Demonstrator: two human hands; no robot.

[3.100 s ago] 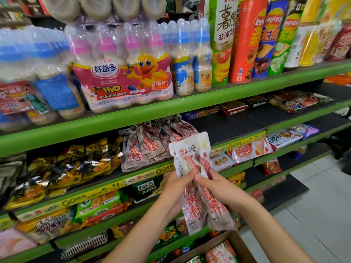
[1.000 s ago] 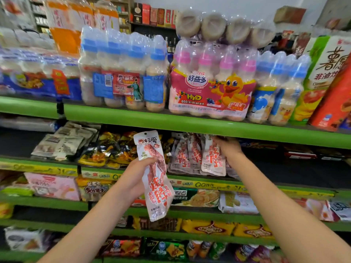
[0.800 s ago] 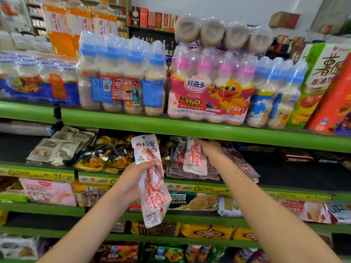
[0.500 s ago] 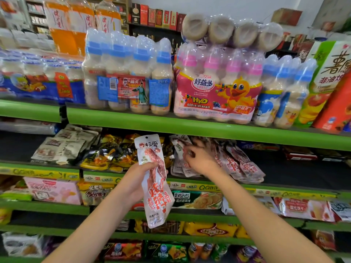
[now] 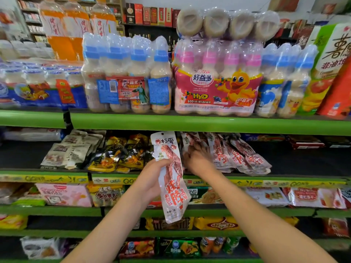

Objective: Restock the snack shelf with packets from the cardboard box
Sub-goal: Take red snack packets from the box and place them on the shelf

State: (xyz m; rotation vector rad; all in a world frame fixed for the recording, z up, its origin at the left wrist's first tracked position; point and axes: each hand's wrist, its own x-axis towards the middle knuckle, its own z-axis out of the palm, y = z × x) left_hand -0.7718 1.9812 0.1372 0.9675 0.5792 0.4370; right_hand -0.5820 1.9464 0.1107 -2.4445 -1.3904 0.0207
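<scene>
My left hand grips one long white-and-red snack packet upright in front of the green shelving. Several packets of the same kind lie leaning in a row on the second shelf. My right hand is at the left end of that row, its fingers reaching in and touching the leftmost packets without holding one. The cardboard box is out of view.
Shrink-wrapped packs of milk drink bottles fill the shelf above. Yellow-and-black packets and grey packets lie left of the red row. The dark shelf to the right of the row is mostly bare. Lower shelves hold more snacks.
My right hand set its packets down on the second shelf, let go, and moved left along the row. My left hand keeps hold of its single packet.
</scene>
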